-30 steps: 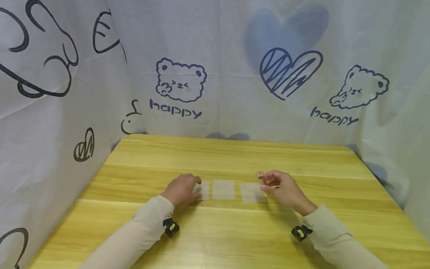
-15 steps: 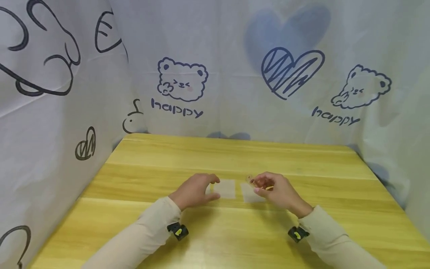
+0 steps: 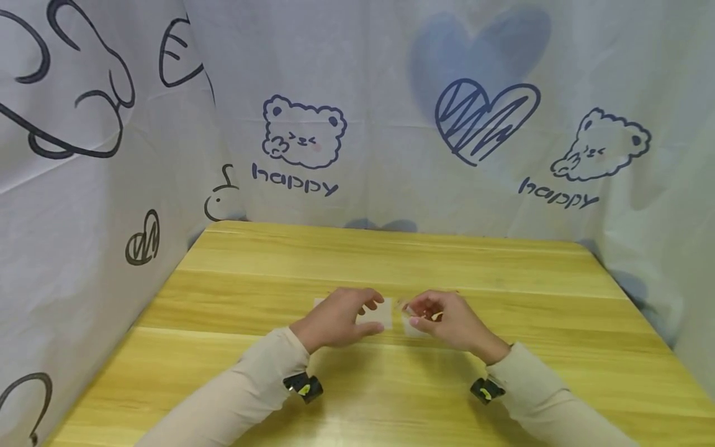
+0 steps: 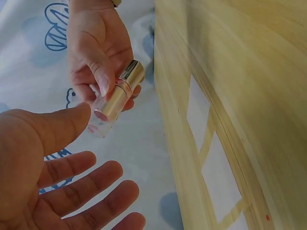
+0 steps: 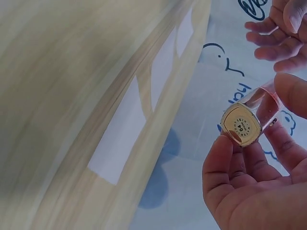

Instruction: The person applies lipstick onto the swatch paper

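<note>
My right hand (image 3: 447, 315) pinches a lipstick tube (image 4: 130, 73) between thumb and fingers, above the table. The tube has a gold base and a clear cap; in the right wrist view the tube's end (image 5: 241, 125) shows a round label. My left hand (image 3: 343, 315) holds nothing. Its fingers are spread and loosely bent, with the thumb tip close to the clear cap in the left wrist view. Below the hands lie three white paper pieces in a row: a middle paper (image 3: 385, 313), a left paper (image 3: 319, 302) mostly covered by my left hand, and a right paper (image 3: 412, 329) partly hidden.
The wood-grain table (image 3: 357, 391) spreads under both arms. White cloth (image 3: 380, 155) with drawn bears and hearts hangs behind it and along the sides. A small red spot (image 4: 268, 217) lies on the table near the papers in the left wrist view.
My left hand has moved right from over the left paper to the middle one. My right hand has come left with the lipstick tube, so the hands are nearer each other.
</note>
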`<action>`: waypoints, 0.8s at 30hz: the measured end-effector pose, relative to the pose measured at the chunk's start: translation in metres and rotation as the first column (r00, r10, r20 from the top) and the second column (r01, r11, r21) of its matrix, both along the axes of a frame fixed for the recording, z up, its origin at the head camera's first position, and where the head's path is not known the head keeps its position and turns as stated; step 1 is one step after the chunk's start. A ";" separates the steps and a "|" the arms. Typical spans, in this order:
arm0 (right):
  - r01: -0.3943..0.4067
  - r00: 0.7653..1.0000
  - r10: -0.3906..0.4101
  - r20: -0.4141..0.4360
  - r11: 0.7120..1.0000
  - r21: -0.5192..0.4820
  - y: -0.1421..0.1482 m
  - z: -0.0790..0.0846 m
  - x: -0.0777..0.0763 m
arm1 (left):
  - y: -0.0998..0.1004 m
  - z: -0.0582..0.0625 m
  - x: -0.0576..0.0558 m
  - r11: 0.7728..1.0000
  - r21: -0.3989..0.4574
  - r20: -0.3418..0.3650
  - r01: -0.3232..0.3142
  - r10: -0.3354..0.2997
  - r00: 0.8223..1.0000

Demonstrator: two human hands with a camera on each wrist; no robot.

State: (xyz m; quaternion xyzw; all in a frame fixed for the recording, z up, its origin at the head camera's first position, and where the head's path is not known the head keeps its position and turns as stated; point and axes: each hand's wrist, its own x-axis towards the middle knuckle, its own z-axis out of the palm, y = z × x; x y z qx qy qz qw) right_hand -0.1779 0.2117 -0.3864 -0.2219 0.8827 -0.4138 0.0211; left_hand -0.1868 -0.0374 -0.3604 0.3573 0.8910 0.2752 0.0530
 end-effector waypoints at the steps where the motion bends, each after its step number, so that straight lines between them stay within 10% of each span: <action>1: -0.009 1.000 0.009 -0.001 1.000 -0.002 -0.001 0.000 0.000 | 0.001 0.000 0.000 1.000 0.002 0.003 0.000 0.000 1.000; 24: -0.105 0.994 0.105 0.007 0.994 0.015 -0.015 0.008 0.004 | 0.005 -0.002 0.002 1.000 -0.012 -0.008 0.021 -0.021 1.000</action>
